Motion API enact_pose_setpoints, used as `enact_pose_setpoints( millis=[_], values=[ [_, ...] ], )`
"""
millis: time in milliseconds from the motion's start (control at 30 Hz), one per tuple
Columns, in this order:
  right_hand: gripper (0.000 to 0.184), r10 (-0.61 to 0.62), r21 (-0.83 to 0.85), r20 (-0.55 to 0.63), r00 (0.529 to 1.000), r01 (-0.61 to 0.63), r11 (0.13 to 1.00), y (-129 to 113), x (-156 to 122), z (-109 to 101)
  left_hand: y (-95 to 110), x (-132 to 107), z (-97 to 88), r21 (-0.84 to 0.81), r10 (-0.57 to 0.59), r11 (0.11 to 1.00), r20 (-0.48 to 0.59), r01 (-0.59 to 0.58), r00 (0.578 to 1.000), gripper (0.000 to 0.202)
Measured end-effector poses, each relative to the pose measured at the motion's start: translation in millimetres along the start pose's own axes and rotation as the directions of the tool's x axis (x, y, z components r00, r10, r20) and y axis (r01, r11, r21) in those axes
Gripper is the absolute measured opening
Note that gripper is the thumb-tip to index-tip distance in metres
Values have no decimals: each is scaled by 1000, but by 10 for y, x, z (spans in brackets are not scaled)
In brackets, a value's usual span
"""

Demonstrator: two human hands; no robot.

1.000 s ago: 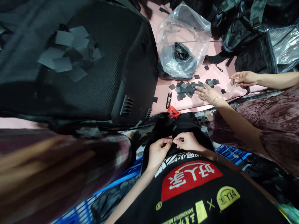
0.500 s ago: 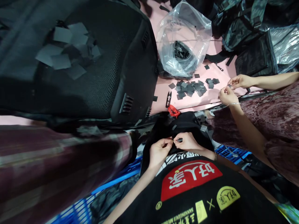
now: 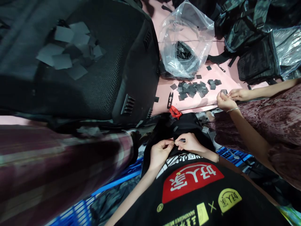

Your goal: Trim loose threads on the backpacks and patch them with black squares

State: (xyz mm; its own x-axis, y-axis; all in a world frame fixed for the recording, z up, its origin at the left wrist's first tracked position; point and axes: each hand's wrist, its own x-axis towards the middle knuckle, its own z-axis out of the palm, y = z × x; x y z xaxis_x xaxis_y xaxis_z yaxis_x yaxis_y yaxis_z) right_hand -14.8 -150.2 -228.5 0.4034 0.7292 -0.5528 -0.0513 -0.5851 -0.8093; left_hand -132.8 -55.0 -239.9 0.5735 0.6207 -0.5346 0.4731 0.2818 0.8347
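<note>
Over my lap, my left hand [image 3: 161, 151] and my right hand [image 3: 190, 145] meet at the fingertips, both pinched closed. A small dark square piece [image 3: 182, 140] shows at the fingers of my right hand. What lies between my left thumb and forefinger is too small to make out. Beyond my knees, a heap of similar dark squares [image 3: 191, 89] lies on the pink table surface [image 3: 162, 108]. Black thread snips [image 3: 169, 101] rest left of the heap, with a red strip of cloth [image 3: 175, 112] beside their near end.
A large black mesh-sided bag [image 3: 98, 62] fills the left, with bigger dark squares [image 3: 62, 61] on it. An open clear plastic bag [image 3: 164, 47] holds dark pieces. At right, a co-worker's hands [image 3: 227, 99] handle a square. Blue crates [image 3: 131, 171] stand below.
The co-worker's hands have shifted slightly left and down, and a square shows between them. My own hands stay nearly in place, with only small finger movements.
</note>
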Motion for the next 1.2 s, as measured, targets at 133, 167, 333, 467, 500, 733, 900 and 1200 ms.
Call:
enact_pose_setpoints(
  millis=[133, 167, 333, 467, 500, 733, 900, 1200],
  values=[
    [14, 18, -20, -1, 1000, -18, 1000, -37, -15, -21, -18, 7, -2, 12, 7, 1000, -3, -7, 1000, 16],
    [14, 12, -32, 2, 1000, -12, 999, -47, -18, -27, -20, 7, -1, 17, 9, 1000, -5, -9, 1000, 16],
    [14, 4, -104, 16, 1000, -2, 995, -73, -20, -44, -31, 4, 7, 29, 14, 999, -5, -13, 1000, 16],
    [13, -10, -135, 19, 1000, 13, 991, -52, -6, -41, -50, 8, 15, 26, 18, 1000, -6, -17, 1000, 15],
    [13, -17, -143, 16, 1000, 19, 990, -44, -2, -39, -52, 9, 16, 25, 15, 1000, -4, -15, 1000, 15],
    [13, -9, -134, -11, 1000, 8, 991, -63, -7, -32, 5, 7, 1, 33, 2, 999, 11, -2, 1000, 14],
    [15, -1, -60, 10, 1000, 2, 998, -57, -26, -46, 28, -2, -47, 23, -30, 999, 72, 28, 997, 18],
    [15, -83, -123, 30, 996, 86, 989, -7, -16, -52, -4, -6, -69, -59, -86, 994, 140, 95, 986, 24]
  ],
)
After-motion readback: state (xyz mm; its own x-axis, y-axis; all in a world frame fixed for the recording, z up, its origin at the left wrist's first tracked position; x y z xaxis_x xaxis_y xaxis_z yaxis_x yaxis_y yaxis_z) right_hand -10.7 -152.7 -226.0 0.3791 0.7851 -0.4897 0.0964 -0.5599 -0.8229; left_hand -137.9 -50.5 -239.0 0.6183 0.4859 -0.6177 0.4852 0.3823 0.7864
